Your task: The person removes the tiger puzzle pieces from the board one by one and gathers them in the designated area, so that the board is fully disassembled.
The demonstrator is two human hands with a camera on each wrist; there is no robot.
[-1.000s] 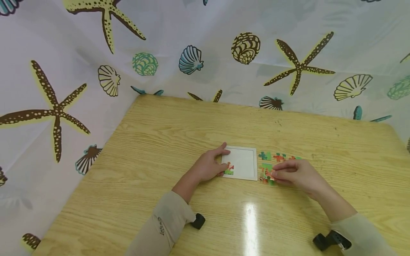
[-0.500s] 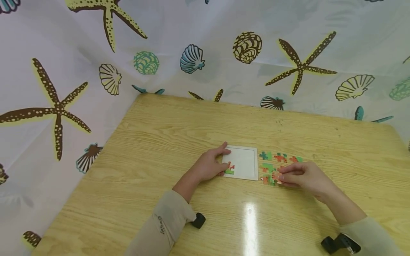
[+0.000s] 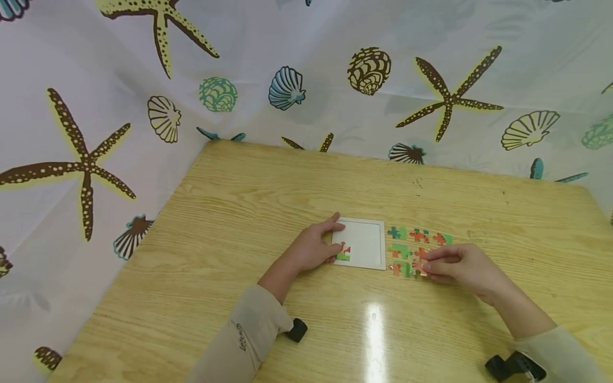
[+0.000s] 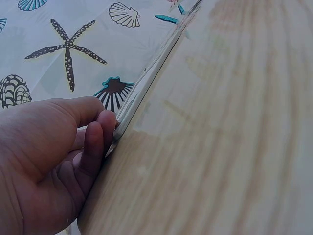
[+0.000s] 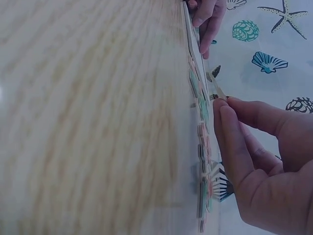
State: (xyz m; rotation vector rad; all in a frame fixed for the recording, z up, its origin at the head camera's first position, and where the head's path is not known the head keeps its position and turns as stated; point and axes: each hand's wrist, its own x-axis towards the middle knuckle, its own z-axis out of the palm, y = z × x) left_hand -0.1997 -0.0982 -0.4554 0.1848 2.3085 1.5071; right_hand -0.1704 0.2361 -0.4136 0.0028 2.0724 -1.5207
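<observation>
My left hand (image 3: 313, 246) holds the left edge of a white square puzzle tray (image 3: 364, 239), its thumb by an orange and green puzzle piece (image 3: 344, 254) in the tray's lower left corner. The left wrist view shows curled fingers (image 4: 93, 142) at the tray's edge. To the right of the tray, my right hand (image 3: 460, 266) pinches an orange puzzle piece (image 3: 419, 267) between thumb and fingers, above the loose pieces. That piece appears thin and tilted in the right wrist view, raised off the table. The fingertips hide part of it.
Several loose pieces lie in rows right of the tray, among them a teal and green puzzle piece (image 3: 396, 232) and an orange and green puzzle piece (image 3: 441, 238). The wooden table (image 3: 268, 186) meets a shell-patterned cloth (image 3: 316, 106) at the back and left.
My right hand has moved to the right over the loose pieces with the orange puzzle piece, uncovering pieces nearer the tray. The left hand and tray have stayed in place.
</observation>
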